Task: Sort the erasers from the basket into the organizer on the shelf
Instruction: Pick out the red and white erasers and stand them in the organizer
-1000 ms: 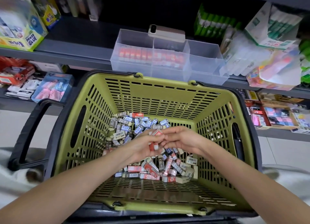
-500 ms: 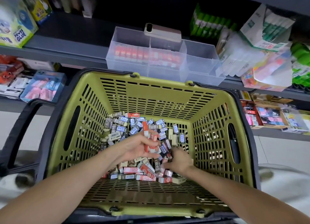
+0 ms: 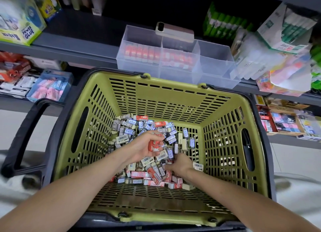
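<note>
Gathering red ones, by the look of it. Left hand point(image 3: 144, 149) is raised just above the pile, fingers curled round a small bunch of red erasers point(image 3: 153, 145). Their long sides run roughly away from the person, toward the far wall of the basket point(image 3: 173, 99). Right hand point(image 3: 181, 164) is low, down in the loose erasers point(image 3: 129, 127) at the near right of the heap, fingertips bent in among them. Whether it has one pinched, cannot tell.

Key relation: the organizer point(image 3: 215, 72) sits on the shelf point(image 3: 78, 42) straight ahead, beyond and above the basket's far rim. Its long side runs left to right along the shelf edge. Three compartments: left and middle hold rows of red-wrapped pieces, the right one looks bare. A phone point(image 3: 174, 31) lies across its back rim.

Judgement: the left hand is the nearer one to the red compartments, and it is the loaded one. The carry goes forward and up over the far rim, a little left of centre. The bunch likely needs a turn of the wrist to match the rows.
</note>
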Action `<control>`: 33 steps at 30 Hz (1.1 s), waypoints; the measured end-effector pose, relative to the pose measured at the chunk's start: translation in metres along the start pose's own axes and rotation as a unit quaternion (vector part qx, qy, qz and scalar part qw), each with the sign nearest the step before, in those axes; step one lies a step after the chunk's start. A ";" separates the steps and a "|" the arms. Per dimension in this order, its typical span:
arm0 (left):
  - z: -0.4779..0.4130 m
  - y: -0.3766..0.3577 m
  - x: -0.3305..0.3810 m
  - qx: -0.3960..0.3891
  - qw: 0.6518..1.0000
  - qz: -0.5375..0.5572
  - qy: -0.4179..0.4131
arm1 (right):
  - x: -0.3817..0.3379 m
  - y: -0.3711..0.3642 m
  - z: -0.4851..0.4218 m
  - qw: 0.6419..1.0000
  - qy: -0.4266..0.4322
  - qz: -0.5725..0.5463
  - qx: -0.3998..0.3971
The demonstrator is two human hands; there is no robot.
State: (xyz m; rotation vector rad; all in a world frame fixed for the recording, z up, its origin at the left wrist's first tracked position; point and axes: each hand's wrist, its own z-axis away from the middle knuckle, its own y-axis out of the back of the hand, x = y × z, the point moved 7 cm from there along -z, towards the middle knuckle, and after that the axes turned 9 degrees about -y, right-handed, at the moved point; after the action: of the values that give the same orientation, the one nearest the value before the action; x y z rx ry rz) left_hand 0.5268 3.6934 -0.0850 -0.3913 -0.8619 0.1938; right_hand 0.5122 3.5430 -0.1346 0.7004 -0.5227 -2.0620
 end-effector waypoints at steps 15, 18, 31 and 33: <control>0.003 -0.001 0.004 0.023 0.999 0.022 -0.003 | 0.005 -0.020 0.008 0.978 0.006 -0.161 -0.133; 0.002 0.002 0.001 0.038 0.999 0.009 0.004 | -0.008 -0.018 0.015 0.975 0.051 -0.180 -0.116; 0.006 -0.016 0.000 -0.064 0.994 0.083 0.037 | -0.078 0.054 0.054 0.928 0.178 -0.309 -0.110; 0.004 -0.013 0.001 -0.041 0.992 0.113 0.025 | -0.083 0.054 0.059 0.926 0.198 -0.282 -0.156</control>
State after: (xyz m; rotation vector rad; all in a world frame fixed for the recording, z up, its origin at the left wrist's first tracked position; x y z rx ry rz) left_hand 0.5245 3.6833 -0.0764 -0.5692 -0.7758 0.3580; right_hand 0.5446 3.5901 -0.0349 1.1279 0.2734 -2.3553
